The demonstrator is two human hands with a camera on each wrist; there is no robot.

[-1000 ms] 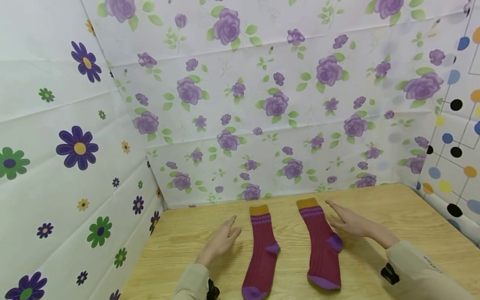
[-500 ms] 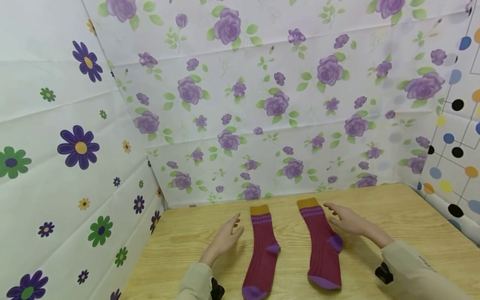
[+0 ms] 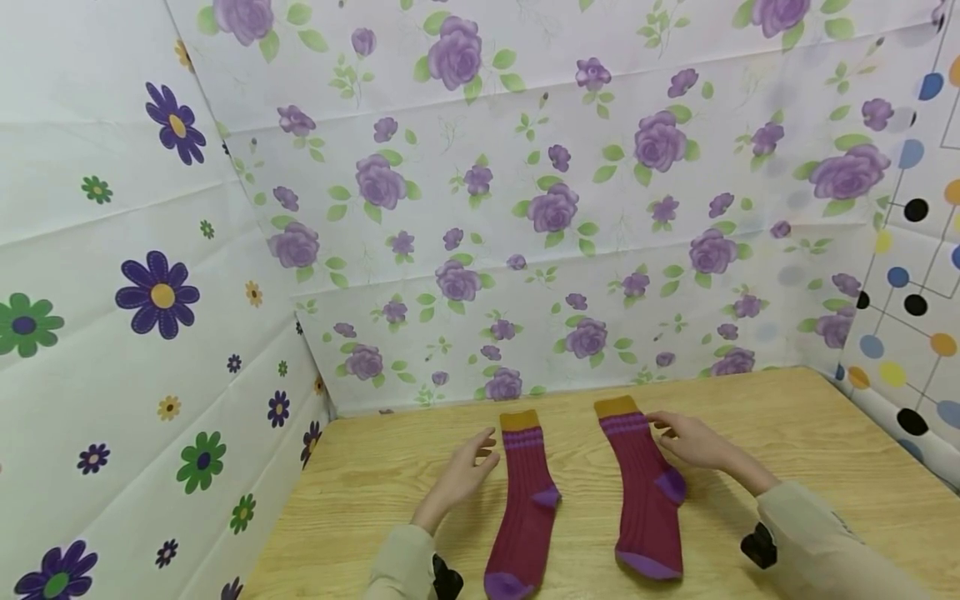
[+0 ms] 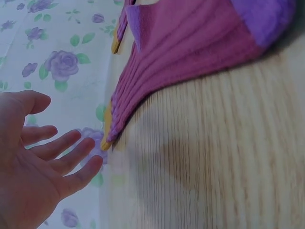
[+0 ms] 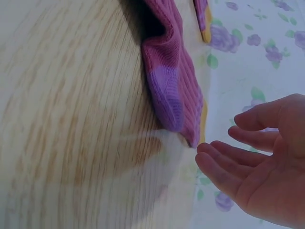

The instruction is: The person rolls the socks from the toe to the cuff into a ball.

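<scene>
Moved inward, in the head view: my left hand (image 3: 461, 477) is now just beside the left sock (image 3: 525, 504), my right hand (image 3: 696, 442) at the edge of the right sock (image 3: 643, 492), both lying on the table (image 3: 375, 475); a hasty sweep might ruck the knit. Left wrist view: fingers loosely bent, holding nothing; the toe (image 4: 264, 19) is cut off. Right wrist view: fingers relaxed, empty; whether they touch the cuff (image 5: 204, 119) I cannot tell

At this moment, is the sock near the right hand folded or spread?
Spread: the sock lies lengthwise on the table, its yellow cuff, purple heel and purple toe all visible in the head view.
</scene>
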